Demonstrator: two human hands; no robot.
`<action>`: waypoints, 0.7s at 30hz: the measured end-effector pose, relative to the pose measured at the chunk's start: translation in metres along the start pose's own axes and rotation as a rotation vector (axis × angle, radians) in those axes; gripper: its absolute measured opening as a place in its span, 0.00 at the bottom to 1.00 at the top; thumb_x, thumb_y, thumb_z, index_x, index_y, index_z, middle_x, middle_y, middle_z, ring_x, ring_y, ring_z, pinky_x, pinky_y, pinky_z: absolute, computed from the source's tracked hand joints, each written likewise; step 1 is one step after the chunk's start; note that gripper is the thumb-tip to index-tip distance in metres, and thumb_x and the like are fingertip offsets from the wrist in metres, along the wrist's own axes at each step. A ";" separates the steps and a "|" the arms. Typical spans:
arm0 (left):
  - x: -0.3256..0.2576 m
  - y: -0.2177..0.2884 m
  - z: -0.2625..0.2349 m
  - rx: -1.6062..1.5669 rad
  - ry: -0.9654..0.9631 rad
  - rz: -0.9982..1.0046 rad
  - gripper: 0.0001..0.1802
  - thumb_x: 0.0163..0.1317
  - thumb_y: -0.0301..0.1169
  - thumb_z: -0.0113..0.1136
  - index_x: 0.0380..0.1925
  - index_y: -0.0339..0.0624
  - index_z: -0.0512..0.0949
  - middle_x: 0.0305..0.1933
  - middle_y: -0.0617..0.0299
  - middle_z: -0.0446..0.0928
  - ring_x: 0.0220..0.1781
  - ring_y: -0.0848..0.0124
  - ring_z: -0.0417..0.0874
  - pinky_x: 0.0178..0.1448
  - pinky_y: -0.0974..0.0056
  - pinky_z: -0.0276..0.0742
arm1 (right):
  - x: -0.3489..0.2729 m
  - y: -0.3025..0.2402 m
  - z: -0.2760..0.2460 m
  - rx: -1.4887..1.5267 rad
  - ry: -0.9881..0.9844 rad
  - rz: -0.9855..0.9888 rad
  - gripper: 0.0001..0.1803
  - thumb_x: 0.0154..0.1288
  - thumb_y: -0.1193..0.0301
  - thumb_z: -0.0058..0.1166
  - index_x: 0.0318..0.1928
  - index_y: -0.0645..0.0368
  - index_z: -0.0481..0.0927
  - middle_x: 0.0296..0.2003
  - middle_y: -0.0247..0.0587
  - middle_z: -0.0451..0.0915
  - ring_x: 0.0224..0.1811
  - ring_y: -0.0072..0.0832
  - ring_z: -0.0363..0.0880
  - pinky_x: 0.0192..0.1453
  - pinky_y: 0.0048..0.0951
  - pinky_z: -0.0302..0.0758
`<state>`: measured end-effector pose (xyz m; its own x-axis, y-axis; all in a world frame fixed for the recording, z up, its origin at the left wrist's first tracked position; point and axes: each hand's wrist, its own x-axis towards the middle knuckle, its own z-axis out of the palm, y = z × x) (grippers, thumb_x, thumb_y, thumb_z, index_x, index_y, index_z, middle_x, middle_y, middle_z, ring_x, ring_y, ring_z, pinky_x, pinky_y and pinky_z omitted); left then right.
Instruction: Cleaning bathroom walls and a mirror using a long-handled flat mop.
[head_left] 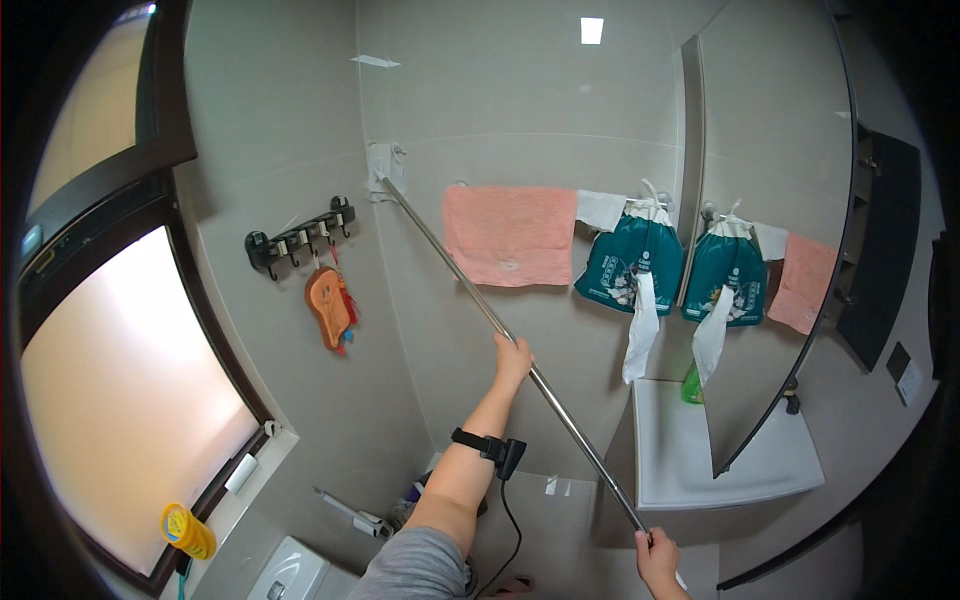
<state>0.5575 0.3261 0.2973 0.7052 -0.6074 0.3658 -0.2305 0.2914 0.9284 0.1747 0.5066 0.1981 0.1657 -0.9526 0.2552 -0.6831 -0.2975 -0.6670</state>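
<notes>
I hold a long-handled mop with a shiny metal pole, slanting from the lower right up to the far left. Its white cloth head is raised against the tiled wall near the corner. Around the middle of the pole, my left hand is closed, the arm stretched out and a black strap on it. Down at the near end, my right hand is wrapped round the handle beside the washbasin. A pink towel hangs to the right of the upper pole.
A black hook rack with a brown hanging ornament is on the left wall. Teal drawstring bag hangs beside a mirror. A yellow canister stands on the windowsill; a white toilet tank is below.
</notes>
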 end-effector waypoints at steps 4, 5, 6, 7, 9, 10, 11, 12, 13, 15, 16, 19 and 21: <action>-0.003 -0.010 0.001 0.094 0.058 -0.064 0.15 0.55 0.28 0.45 0.38 0.33 0.54 0.26 0.48 0.70 0.24 0.59 0.75 0.27 0.61 0.71 | -0.002 0.002 0.000 0.026 -0.100 0.016 0.15 0.55 0.61 0.49 0.25 0.63 0.71 0.15 0.48 0.71 0.19 0.44 0.71 0.24 0.37 0.66; -0.001 -0.022 -0.005 0.164 0.121 -0.006 0.15 0.55 0.28 0.45 0.37 0.32 0.55 0.28 0.46 0.70 0.27 0.56 0.75 0.31 0.58 0.72 | -0.006 0.002 0.001 0.030 -0.114 0.012 0.15 0.55 0.61 0.49 0.25 0.63 0.71 0.15 0.48 0.71 0.19 0.44 0.71 0.24 0.37 0.66; 0.001 -0.034 -0.008 0.173 0.131 -0.009 0.15 0.55 0.28 0.45 0.37 0.32 0.55 0.28 0.46 0.70 0.27 0.56 0.75 0.31 0.58 0.72 | -0.011 0.003 0.001 0.091 -0.119 0.023 0.16 0.54 0.61 0.50 0.24 0.63 0.71 0.15 0.48 0.71 0.18 0.42 0.70 0.23 0.36 0.65; 0.001 -0.045 -0.006 0.165 0.166 0.048 0.14 0.55 0.27 0.44 0.39 0.34 0.57 0.25 0.52 0.68 0.21 0.63 0.72 0.24 0.62 0.70 | -0.014 0.005 -0.001 0.149 -0.122 0.039 0.17 0.53 0.60 0.52 0.23 0.64 0.71 0.14 0.48 0.70 0.17 0.41 0.69 0.23 0.35 0.65; -0.009 -0.057 -0.004 0.166 0.211 0.102 0.13 0.55 0.27 0.43 0.40 0.36 0.59 0.22 0.58 0.67 0.14 0.70 0.69 0.18 0.66 0.69 | -0.027 0.006 -0.020 0.075 -0.181 0.032 0.17 0.57 0.58 0.46 0.31 0.62 0.73 0.20 0.53 0.72 0.23 0.45 0.70 0.29 0.37 0.66; -0.020 -0.064 0.005 0.191 0.209 0.102 0.13 0.55 0.27 0.44 0.41 0.36 0.59 0.21 0.58 0.67 0.15 0.70 0.69 0.18 0.66 0.69 | -0.033 0.010 -0.031 -0.004 -0.219 0.037 0.20 0.61 0.56 0.40 0.39 0.61 0.74 0.26 0.57 0.74 0.30 0.49 0.72 0.35 0.39 0.68; -0.032 -0.068 0.013 0.214 0.206 0.102 0.14 0.55 0.27 0.44 0.41 0.35 0.59 0.21 0.58 0.67 0.15 0.70 0.70 0.19 0.65 0.69 | -0.038 0.021 -0.036 -0.008 -0.217 0.044 0.20 0.61 0.56 0.40 0.39 0.61 0.74 0.26 0.57 0.74 0.30 0.49 0.72 0.35 0.39 0.68; -0.049 -0.073 0.020 0.194 0.184 0.060 0.14 0.55 0.28 0.44 0.40 0.35 0.59 0.21 0.58 0.67 0.16 0.69 0.70 0.19 0.65 0.69 | -0.045 0.037 -0.041 -0.061 -0.253 0.111 0.20 0.61 0.56 0.40 0.39 0.60 0.74 0.26 0.56 0.74 0.30 0.49 0.72 0.34 0.39 0.68; -0.069 -0.077 0.030 0.171 0.156 0.017 0.13 0.55 0.28 0.44 0.39 0.35 0.58 0.20 0.57 0.67 0.17 0.69 0.71 0.20 0.65 0.69 | -0.054 0.051 -0.046 -0.115 -0.285 0.183 0.20 0.60 0.55 0.41 0.39 0.59 0.73 0.26 0.55 0.74 0.29 0.49 0.72 0.34 0.40 0.67; -0.101 -0.100 0.028 0.161 0.034 -0.121 0.18 0.54 0.32 0.46 0.38 0.30 0.57 0.30 0.39 0.70 0.32 0.47 0.74 0.39 0.53 0.69 | -0.074 0.064 -0.058 -0.183 -0.327 0.190 0.21 0.61 0.53 0.39 0.38 0.60 0.73 0.25 0.56 0.74 0.30 0.50 0.72 0.35 0.41 0.68; -0.121 -0.111 0.030 0.158 0.036 -0.122 0.18 0.54 0.32 0.46 0.38 0.30 0.57 0.30 0.39 0.70 0.32 0.47 0.74 0.39 0.53 0.69 | -0.083 0.072 -0.063 -0.252 -0.361 0.200 0.24 0.61 0.51 0.36 0.38 0.60 0.72 0.25 0.57 0.74 0.31 0.52 0.73 0.35 0.43 0.68; -0.168 -0.138 0.028 0.203 -0.075 -0.246 0.19 0.54 0.32 0.45 0.38 0.28 0.54 0.27 0.39 0.71 0.29 0.47 0.75 0.37 0.53 0.70 | -0.116 0.115 -0.058 -0.292 -0.380 0.198 0.23 0.61 0.51 0.36 0.38 0.58 0.73 0.23 0.54 0.75 0.28 0.50 0.74 0.32 0.43 0.69; -0.177 -0.141 0.024 0.174 -0.101 -0.247 0.19 0.54 0.31 0.45 0.38 0.28 0.53 0.26 0.41 0.71 0.26 0.50 0.75 0.34 0.54 0.71 | -0.126 0.124 -0.052 -0.301 -0.380 0.229 0.23 0.60 0.51 0.37 0.38 0.58 0.73 0.23 0.54 0.75 0.28 0.50 0.74 0.33 0.43 0.69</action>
<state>0.4494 0.3749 0.1028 0.6859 -0.7170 0.1245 -0.1778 0.0008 0.9841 0.0323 0.5932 0.1194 0.1958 -0.9636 -0.1818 -0.8965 -0.1008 -0.4315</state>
